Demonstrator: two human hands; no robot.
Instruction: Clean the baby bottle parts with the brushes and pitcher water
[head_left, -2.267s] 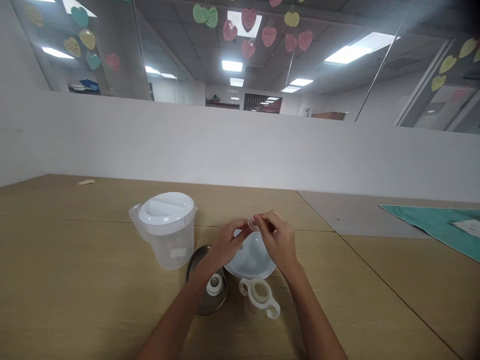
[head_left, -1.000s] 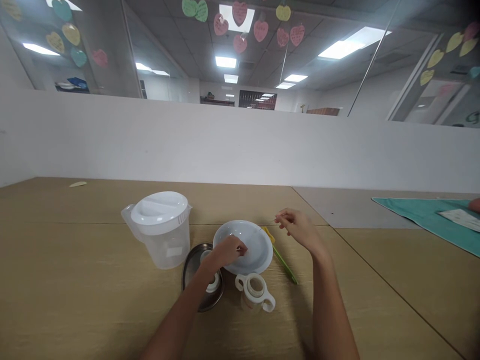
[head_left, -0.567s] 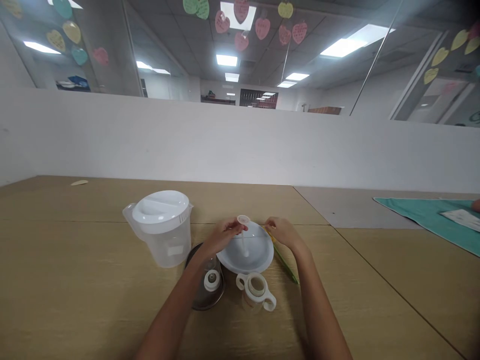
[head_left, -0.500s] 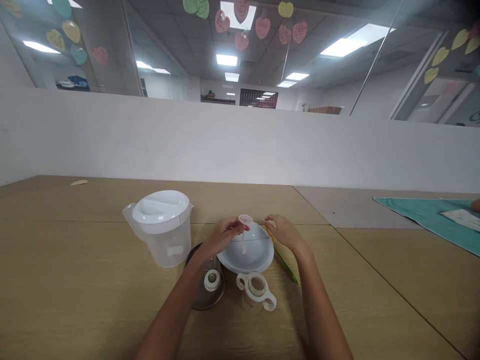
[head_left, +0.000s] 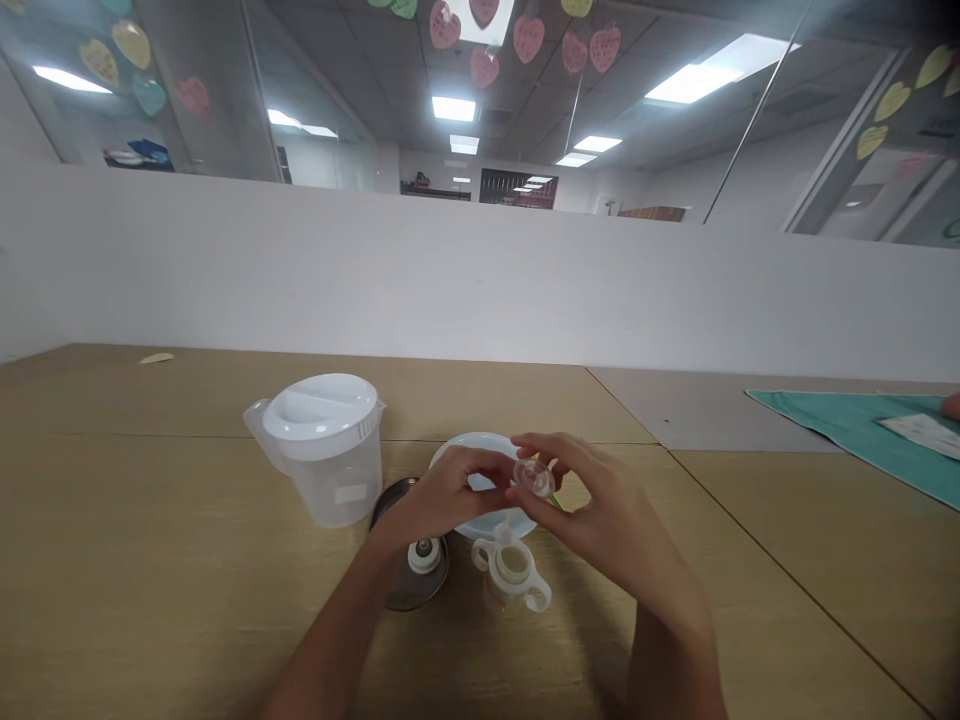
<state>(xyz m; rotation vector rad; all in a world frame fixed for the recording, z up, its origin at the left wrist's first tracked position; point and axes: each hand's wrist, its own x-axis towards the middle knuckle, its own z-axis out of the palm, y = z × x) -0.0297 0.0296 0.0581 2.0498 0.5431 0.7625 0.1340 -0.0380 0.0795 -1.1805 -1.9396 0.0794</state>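
Observation:
Both my left hand (head_left: 461, 488) and my right hand (head_left: 592, 495) are above the front of a white bowl (head_left: 457, 450). Between their fingertips is a small clear plastic disc piece (head_left: 534, 478), its round face tipped toward me. My right thumb and fingers pinch its rim, while the left fingertips meet its left side. A pale stem end (head_left: 504, 530) shows below the hands; whether it belongs to the disc is unclear. Just in front stands a two-handled cup (head_left: 513, 565) with a white ring and an open top. My hands hide much of the bowl.
A lidded clear pitcher (head_left: 330, 470) stands at the left. Partly under my left forearm is a dark round tray (head_left: 412, 592), with a white ring-shaped part (head_left: 424, 556) on it. Far right lies a teal cloth (head_left: 832, 415) near another person's fingertip (head_left: 951, 406).
My right hand has moved left and closed on the clear disc piece, which was in my left hand alone. The piece has shifted right and tipped toward me. The view has tilted slightly.

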